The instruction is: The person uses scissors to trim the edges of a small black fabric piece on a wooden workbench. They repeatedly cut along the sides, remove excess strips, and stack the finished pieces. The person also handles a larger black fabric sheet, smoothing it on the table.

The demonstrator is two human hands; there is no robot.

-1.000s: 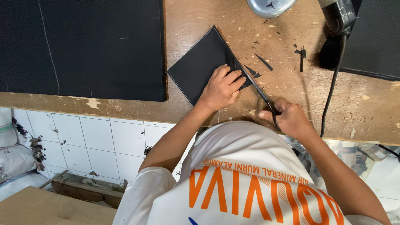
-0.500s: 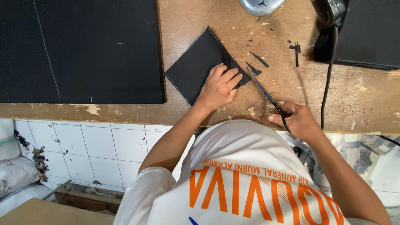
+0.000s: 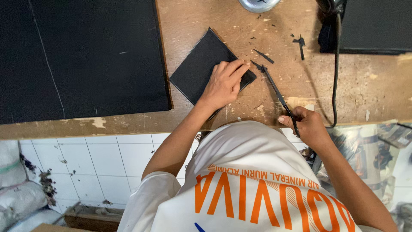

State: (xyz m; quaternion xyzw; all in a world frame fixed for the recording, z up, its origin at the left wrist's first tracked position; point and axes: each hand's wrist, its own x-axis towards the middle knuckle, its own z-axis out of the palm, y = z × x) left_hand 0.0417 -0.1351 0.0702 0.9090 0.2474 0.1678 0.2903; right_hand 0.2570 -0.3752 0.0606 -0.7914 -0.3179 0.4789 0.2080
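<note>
Left hand [image 3: 224, 81] lies flat, fingers spread, pressing on the near right corner of a small black square sheet [image 3: 205, 65] that rests cornerwise on the worn wooden bench [image 3: 369, 81]. Left forearm runs from the bench's near edge up to it. Right hand [image 3: 305, 124], at the near edge, is curled closed around the near end of a thin black strip [image 3: 274, 88], which slants away toward the sheet's right corner. A large black sheet [image 3: 81, 56] covers the bench's left. Black offcuts [image 3: 264, 56] lie beyond the strip.
</note>
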